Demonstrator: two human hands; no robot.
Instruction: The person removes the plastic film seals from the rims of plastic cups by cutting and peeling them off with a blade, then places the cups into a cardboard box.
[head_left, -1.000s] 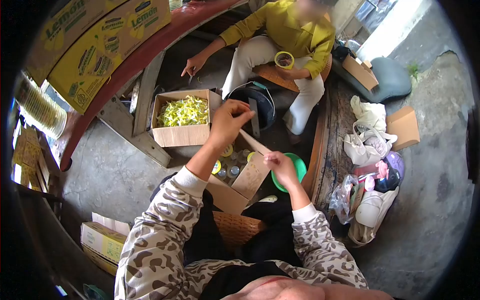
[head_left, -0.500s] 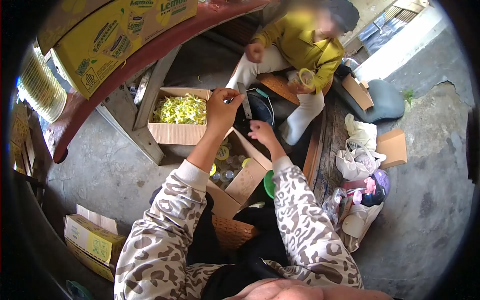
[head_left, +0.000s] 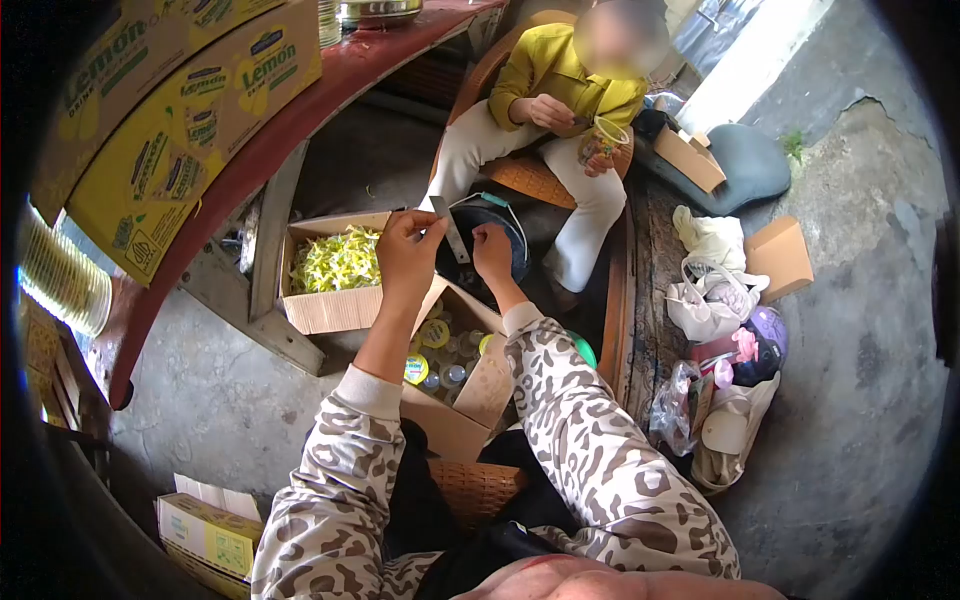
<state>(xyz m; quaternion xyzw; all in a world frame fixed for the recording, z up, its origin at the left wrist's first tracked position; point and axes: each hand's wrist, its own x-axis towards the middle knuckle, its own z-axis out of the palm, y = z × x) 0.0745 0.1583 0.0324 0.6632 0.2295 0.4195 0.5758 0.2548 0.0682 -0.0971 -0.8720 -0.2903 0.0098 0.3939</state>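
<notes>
My left hand (head_left: 408, 250) is raised over the boxes, its thumb and fingertips pinched together beside a flat metal strip (head_left: 457, 236). Anything in that pinch is too small to make out. To the right of the strip, my right hand (head_left: 492, 252) has its fingers curled closed in front of a dark bucket (head_left: 518, 250) with a teal grip on its handle. What it holds, if anything, is hidden. A cardboard box of yellow-green strips (head_left: 338, 262) stands left of my left hand. Below my wrists is an open carton (head_left: 455, 428) holding clear plastic containers with yellow labels (head_left: 434, 334).
A person (head_left: 560, 100) in a yellow shirt sits opposite, holding a clear cup (head_left: 603, 148). Yellow lemon-drink cartons (head_left: 200, 130) stand on a red-edged table (head_left: 215, 200) at left. Bags (head_left: 705, 310) lie on the right, and a flattened yellow box (head_left: 210, 530) at lower left.
My right hand's fingers have closed and come nearer the metal strip. My left hand has shifted lower left in view. The other person's hands have come together near the cup. The view has turned somewhat.
</notes>
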